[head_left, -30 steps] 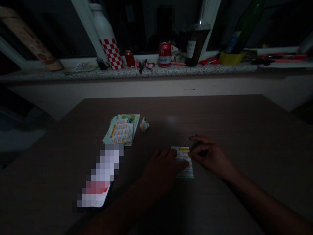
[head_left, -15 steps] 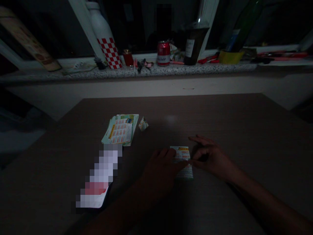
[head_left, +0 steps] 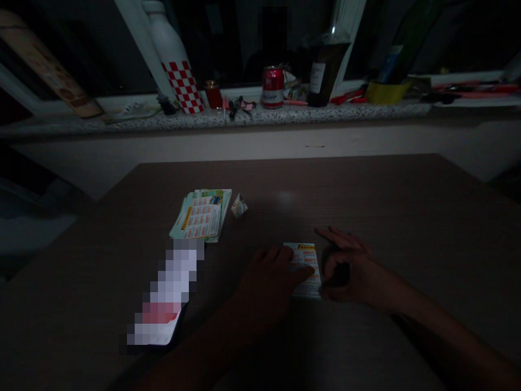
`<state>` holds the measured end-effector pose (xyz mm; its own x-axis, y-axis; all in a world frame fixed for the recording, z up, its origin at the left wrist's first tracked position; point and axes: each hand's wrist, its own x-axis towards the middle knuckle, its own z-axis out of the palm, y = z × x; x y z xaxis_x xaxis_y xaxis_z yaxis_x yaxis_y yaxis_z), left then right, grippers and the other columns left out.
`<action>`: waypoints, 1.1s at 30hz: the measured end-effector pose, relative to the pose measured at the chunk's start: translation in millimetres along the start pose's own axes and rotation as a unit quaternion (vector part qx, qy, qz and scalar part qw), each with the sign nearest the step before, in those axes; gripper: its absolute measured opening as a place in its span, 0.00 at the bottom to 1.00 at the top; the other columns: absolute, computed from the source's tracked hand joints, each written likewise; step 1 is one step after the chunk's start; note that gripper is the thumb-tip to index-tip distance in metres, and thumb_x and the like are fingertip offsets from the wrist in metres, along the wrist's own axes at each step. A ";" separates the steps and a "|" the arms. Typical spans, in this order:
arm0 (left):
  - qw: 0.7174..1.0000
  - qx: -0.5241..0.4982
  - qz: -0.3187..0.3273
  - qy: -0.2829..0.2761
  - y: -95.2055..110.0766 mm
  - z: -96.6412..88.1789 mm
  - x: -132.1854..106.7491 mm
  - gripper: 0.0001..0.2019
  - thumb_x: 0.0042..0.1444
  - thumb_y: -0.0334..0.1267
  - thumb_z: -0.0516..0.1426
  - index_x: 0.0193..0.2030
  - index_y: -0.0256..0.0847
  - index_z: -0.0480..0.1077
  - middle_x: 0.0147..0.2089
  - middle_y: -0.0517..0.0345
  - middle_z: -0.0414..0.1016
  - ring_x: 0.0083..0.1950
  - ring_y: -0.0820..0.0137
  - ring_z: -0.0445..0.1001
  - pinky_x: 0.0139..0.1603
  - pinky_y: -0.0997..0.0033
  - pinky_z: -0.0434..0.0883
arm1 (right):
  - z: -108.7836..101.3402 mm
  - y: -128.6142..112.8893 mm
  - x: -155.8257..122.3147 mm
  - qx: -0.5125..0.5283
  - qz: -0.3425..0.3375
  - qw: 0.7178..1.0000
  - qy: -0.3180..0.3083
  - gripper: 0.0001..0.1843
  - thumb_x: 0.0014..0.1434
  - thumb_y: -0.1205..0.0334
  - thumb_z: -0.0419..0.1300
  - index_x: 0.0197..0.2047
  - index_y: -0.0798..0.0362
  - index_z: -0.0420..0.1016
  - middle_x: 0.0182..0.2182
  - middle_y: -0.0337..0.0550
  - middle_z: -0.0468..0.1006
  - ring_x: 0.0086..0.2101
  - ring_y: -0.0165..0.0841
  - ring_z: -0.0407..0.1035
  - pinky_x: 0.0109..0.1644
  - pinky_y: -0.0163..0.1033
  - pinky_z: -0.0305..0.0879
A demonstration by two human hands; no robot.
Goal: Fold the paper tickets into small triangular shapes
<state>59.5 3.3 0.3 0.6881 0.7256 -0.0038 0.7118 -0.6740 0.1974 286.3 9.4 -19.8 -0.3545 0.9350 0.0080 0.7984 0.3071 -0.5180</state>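
left hand (head_left: 266, 282) flat on small white-orange printed paper (head_left: 308, 270) | right hand (head_left: 352, 269) curled at its edge, grip unclear | risk: uneven press could skew paper

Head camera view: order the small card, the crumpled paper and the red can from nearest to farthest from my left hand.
1. The small card: touching, pressed under the left hand.
2. The crumpled paper: on the table, ahead and to the left.
3. The red can: on the far windowsill.

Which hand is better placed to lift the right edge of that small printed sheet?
Right, probably: the right hand curls at the right edge of the small white printed paper sheet, while the left hand lies flat over its left side, pinning it to the brown table.
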 end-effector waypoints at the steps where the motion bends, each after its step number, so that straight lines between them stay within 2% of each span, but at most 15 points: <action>1: 1.000 0.001 0.000 0.001 -0.1 0.1 -0.2 0.22 0.59 0.31 0.54 0.59 0.56 0.64 0.55 0.51 0.65 0.55 0.56 0.65 0.51 0.50 0.65 | -0.9 -0.2 -0.3 -0.005 -0.001 1.000 -0.005 0.12 0.38 0.53 0.73 0.24 0.49 0.77 0.66 0.44 0.58 0.65 0.52 0.46 0.63 0.67 0.41; 4: 1.000 0.001 0.001 0.004 -0.7 -0.1 -0.9 0.22 0.60 0.32 0.54 0.59 0.56 0.64 0.55 0.51 0.65 0.55 0.56 0.65 0.51 0.50 0.65 | -3.3 -0.6 -0.3 -0.018 -0.001 1.000 -0.021 0.18 0.33 0.52 0.74 0.28 0.49 0.77 0.67 0.46 0.56 0.66 0.52 0.45 0.64 0.65 0.41; 6: 1.000 0.001 0.004 0.001 -1.3 -0.7 -1.2 0.22 0.60 0.33 0.54 0.60 0.56 0.63 0.55 0.51 0.65 0.54 0.56 0.65 0.51 0.51 0.65 | -3.8 -0.3 0.2 -0.021 0.001 1.000 -0.018 0.24 0.33 0.51 0.74 0.35 0.48 0.77 0.66 0.48 0.57 0.66 0.52 0.46 0.65 0.64 0.42; 9: 1.000 0.004 0.009 -0.006 -1.7 -1.6 -1.3 0.22 0.60 0.33 0.54 0.61 0.56 0.62 0.55 0.51 0.65 0.54 0.56 0.66 0.51 0.50 0.65 | -1.5 0.5 0.9 -0.025 0.006 1.000 0.006 0.38 0.39 0.47 0.71 0.54 0.48 0.72 0.65 0.51 0.60 0.65 0.50 0.50 0.65 0.62 0.44; 12: 1.000 0.006 0.010 -0.004 -1.0 -1.9 -1.1 0.22 0.61 0.32 0.54 0.60 0.56 0.62 0.55 0.51 0.65 0.55 0.56 0.65 0.52 0.50 0.65 | 3.0 0.5 0.7 -0.045 0.004 0.999 0.022 0.44 0.44 0.42 0.67 0.62 0.49 0.64 0.66 0.53 0.58 0.65 0.51 0.50 0.65 0.64 0.43; 18: 1.000 0.012 0.007 0.002 1.1 -1.1 0.1 0.21 0.60 0.33 0.55 0.59 0.57 0.64 0.55 0.52 0.65 0.54 0.56 0.65 0.52 0.51 0.65 | 5.9 1.2 -1.0 -0.042 -0.031 0.998 0.037 0.37 0.49 0.44 0.66 0.60 0.46 0.67 0.65 0.51 0.59 0.64 0.51 0.50 0.64 0.66 0.45; 24: 1.000 0.017 0.011 -0.006 0.1 -3.3 1.2 0.21 0.60 0.33 0.54 0.59 0.56 0.63 0.53 0.52 0.66 0.53 0.56 0.66 0.50 0.52 0.65 | 7.7 -2.4 -2.1 0.055 -0.072 0.994 0.055 0.33 0.52 0.57 0.66 0.60 0.45 0.64 0.59 0.48 0.69 0.61 0.45 0.58 0.64 0.61 0.53; 28: 1.000 0.008 0.007 0.001 1.3 -3.8 1.1 0.21 0.61 0.31 0.52 0.59 0.53 0.62 0.53 0.52 0.67 0.52 0.58 0.67 0.51 0.53 0.65 | 9.4 -9.6 -2.2 0.094 -0.092 0.990 0.056 0.32 0.52 0.65 0.65 0.59 0.45 0.64 0.56 0.46 0.72 0.57 0.43 0.65 0.64 0.60 0.52; 31: 1.000 -0.015 -0.011 0.024 3.0 -0.2 0.9 0.18 0.60 0.29 0.51 0.57 0.45 0.63 0.52 0.51 0.68 0.52 0.60 0.67 0.52 0.54 0.66 | 9.6 -12.1 -2.0 0.132 -0.080 0.985 0.080 0.32 0.53 0.66 0.64 0.60 0.46 0.64 0.50 0.46 0.77 0.50 0.41 0.71 0.58 0.55 0.64; 33: 0.996 -0.042 -0.034 0.066 3.8 3.5 1.1 0.17 0.59 0.29 0.51 0.56 0.40 0.62 0.52 0.49 0.69 0.53 0.60 0.67 0.53 0.55 0.66 | 9.7 -12.5 -2.0 0.162 -0.074 0.980 0.092 0.33 0.54 0.67 0.63 0.62 0.47 0.62 0.43 0.44 0.79 0.43 0.37 0.75 0.50 0.47 0.72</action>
<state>63.4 1.2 -2.4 0.6107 0.7846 0.1072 0.7377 -0.6129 0.2832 272.4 2.0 -21.7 -0.3366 0.9098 0.2428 0.5385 0.3974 -0.7430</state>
